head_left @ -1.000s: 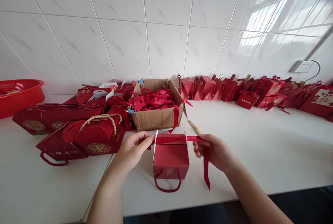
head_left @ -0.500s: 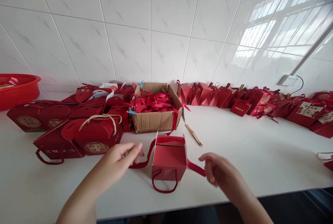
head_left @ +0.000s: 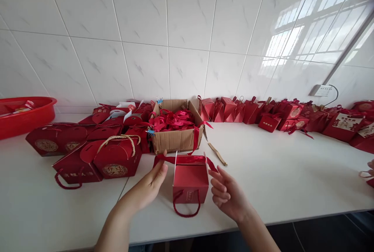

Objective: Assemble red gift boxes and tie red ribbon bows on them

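Observation:
A small red gift box (head_left: pixel 191 183) stands in front of me, a rope handle (head_left: pixel 187 212) hanging down its near face. Across its top runs a dark red ribbon (head_left: pixel 189 160), which comes out past both upright side flaps. On the left, my left hand (head_left: pixel 154 180) has the ribbon's left part between thumb and fingers, lifted off the table. My right hand (head_left: pixel 224 189) pinches the ribbon's right part close beside the box, its other fingers curled. The right end of the ribbon is hidden by that hand.
Behind the box is a cardboard carton (head_left: pixel 175 139) full of red ribbons. Finished-looking red boxes (head_left: pixel 115 162) crowd the left, near a red plastic basin (head_left: pixel 29 121). A gold strip (head_left: pixel 217 154) lies right of the carton. More red boxes (head_left: pixel 230 109) line the wall; another person's hand (head_left: pixel 371 168) shows at the right edge.
Both hands have moved in toward the box and taken hold of the ribbon. Its two ends, low at the sides before, are now raised. A hand has appeared at the far right.

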`<action>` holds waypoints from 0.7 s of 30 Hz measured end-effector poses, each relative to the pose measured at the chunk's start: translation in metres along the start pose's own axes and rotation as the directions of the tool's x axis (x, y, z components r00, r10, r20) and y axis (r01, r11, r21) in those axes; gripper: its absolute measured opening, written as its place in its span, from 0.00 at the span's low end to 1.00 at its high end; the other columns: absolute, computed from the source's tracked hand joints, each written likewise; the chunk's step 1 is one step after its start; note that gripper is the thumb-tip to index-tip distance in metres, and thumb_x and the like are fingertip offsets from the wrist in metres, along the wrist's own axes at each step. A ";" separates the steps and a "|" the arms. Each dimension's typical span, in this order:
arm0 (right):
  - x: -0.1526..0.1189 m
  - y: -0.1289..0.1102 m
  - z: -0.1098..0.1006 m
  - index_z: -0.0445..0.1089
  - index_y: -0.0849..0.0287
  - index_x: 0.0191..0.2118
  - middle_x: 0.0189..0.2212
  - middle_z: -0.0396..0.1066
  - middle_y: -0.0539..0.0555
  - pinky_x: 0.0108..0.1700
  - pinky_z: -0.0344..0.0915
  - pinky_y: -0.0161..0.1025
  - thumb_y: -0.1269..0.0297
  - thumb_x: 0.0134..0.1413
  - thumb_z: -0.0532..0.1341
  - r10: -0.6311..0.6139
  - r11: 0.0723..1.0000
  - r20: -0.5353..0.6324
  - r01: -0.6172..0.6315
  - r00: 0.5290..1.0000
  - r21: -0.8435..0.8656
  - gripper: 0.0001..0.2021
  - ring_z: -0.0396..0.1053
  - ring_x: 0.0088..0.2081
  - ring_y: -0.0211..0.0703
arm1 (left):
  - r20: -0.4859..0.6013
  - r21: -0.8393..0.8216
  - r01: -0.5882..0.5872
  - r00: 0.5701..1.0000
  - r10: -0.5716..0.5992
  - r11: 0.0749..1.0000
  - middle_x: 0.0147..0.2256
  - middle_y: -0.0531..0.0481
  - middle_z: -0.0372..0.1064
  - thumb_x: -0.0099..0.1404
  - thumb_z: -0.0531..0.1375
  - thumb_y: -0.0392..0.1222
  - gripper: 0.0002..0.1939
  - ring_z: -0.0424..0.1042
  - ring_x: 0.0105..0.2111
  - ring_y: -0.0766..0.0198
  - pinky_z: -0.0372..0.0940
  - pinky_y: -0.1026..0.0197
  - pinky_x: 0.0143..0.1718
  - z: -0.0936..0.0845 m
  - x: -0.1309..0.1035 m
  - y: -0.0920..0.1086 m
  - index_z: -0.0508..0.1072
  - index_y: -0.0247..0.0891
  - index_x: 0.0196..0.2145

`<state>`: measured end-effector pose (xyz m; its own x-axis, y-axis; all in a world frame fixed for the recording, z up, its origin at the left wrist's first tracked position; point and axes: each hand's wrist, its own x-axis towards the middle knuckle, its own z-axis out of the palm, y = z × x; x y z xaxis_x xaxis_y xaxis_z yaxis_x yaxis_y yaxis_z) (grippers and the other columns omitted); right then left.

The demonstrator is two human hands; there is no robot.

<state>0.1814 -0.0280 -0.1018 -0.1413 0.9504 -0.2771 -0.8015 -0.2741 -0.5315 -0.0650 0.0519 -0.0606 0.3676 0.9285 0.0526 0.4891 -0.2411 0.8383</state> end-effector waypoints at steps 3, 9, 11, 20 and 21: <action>0.003 -0.007 0.005 0.67 0.59 0.31 0.14 0.52 0.39 0.17 0.42 0.26 0.63 0.46 0.68 -0.216 0.970 -0.006 0.216 0.976 0.115 0.10 0.41 0.15 0.24 | -0.103 -0.193 -0.021 0.995 0.001 0.981 0.64 0.45 0.54 0.64 0.47 0.64 0.35 0.55 0.63 0.50 0.64 0.55 0.52 0.000 0.004 0.015 0.54 0.47 0.64; -0.011 -0.045 0.032 0.71 0.58 0.36 0.22 0.60 0.46 0.23 0.54 0.31 0.59 0.49 0.66 -0.549 0.809 -0.041 0.519 0.835 -0.276 0.10 0.55 0.21 0.30 | -0.211 -0.472 -0.140 0.976 0.043 0.870 0.60 0.40 0.60 0.65 0.54 0.58 0.28 0.63 0.57 0.49 0.62 0.50 0.54 -0.014 0.002 0.066 0.65 0.39 0.56; -0.017 -0.061 0.044 0.72 0.59 0.40 0.21 0.61 0.46 0.25 0.55 0.33 0.54 0.52 0.64 -0.623 0.679 0.003 0.543 0.782 -0.493 0.14 0.57 0.23 0.33 | -0.233 -0.438 -0.182 0.969 0.084 0.880 0.57 0.41 0.64 0.64 0.55 0.56 0.23 0.65 0.55 0.50 0.62 0.50 0.54 -0.021 0.004 0.079 0.70 0.39 0.50; -0.028 -0.107 0.090 0.72 0.60 0.33 0.21 0.64 0.49 0.26 0.57 0.35 0.52 0.52 0.64 -0.652 0.276 0.264 0.547 0.710 -0.790 0.14 0.59 0.23 0.34 | -0.234 -0.221 -0.207 0.960 0.154 0.953 0.43 0.44 0.74 0.65 0.53 0.54 0.20 0.69 0.39 0.57 0.61 0.60 0.35 -0.042 0.009 0.113 0.76 0.38 0.42; -0.029 -0.110 0.093 0.71 0.60 0.32 0.21 0.65 0.49 0.26 0.57 0.35 0.53 0.51 0.65 -0.626 0.297 0.285 0.559 0.726 -0.774 0.14 0.59 0.23 0.34 | -0.228 -0.198 -0.202 0.961 0.155 0.959 0.41 0.44 0.74 0.66 0.53 0.54 0.19 0.68 0.37 0.58 0.59 0.61 0.31 -0.044 0.008 0.113 0.76 0.38 0.40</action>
<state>0.2194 -0.0112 0.0395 0.2336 0.9035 0.3594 0.1330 0.3365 -0.9323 -0.0410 0.0447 0.0587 0.2486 0.9195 0.3046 0.2379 -0.3628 0.9010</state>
